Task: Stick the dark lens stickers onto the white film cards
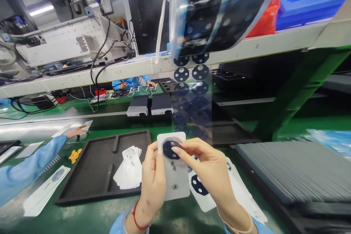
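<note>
Upright in front of me is a white rounded panel [179,184], with small dark markings on its face. My left hand [154,179] grips its left edge, thumb in front. At the panel's upper end lies a dark blue octagonal sticker [168,149] with round holes. My right hand [212,166] pinches the sticker's right side, thumb pressed on its face; the other fingers are partly hidden. Under and beside my right hand lie more white panels [246,197], one bearing a similar dark sticker [199,185]. A clear strip of such stickers [181,74] hangs behind from a large roll [219,11].
A black tray [82,186] at left holds a fanned stack of white panels [128,175]. A co-worker's arm [33,161] reaches in from the left, near yellow pieces [75,155]. Grey sheets [296,168] fill the right. A white shelf edge [246,49] crosses above.
</note>
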Available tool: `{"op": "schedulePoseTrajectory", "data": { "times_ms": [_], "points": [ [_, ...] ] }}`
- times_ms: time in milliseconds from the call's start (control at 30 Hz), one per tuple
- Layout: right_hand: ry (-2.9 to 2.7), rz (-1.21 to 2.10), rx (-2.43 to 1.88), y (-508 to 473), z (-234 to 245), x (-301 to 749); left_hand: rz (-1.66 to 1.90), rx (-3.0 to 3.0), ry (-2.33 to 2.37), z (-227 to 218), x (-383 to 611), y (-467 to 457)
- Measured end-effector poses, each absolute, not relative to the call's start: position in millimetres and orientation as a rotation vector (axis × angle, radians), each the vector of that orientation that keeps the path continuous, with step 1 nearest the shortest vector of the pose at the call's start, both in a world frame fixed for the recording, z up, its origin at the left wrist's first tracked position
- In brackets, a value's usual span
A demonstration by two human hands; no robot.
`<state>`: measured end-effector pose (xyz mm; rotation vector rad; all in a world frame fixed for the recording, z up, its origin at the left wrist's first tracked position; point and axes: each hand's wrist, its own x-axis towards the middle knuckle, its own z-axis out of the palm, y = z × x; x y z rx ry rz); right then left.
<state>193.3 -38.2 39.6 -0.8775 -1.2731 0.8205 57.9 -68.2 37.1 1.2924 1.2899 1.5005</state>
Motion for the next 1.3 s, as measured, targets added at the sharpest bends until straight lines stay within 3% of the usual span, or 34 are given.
{"op": "schedulePoseTrajectory", "data": {
  "times_ms": [733, 1067, 1300],
  "points": [
    [-1.283, 0.730, -0.877, -41, 39, 189, 1.526, 1.221, 1.264, 37, 59, -69],
    [-1.282, 0.242, -0.980, -34, 23, 181, 1.527, 1.102, 1.146, 31, 60, -64],
    [-1.246, 1.045, -0.888, -30, 22, 183, 1.433, 1.079, 1.119, 34, 59, -58]
  ]
}}
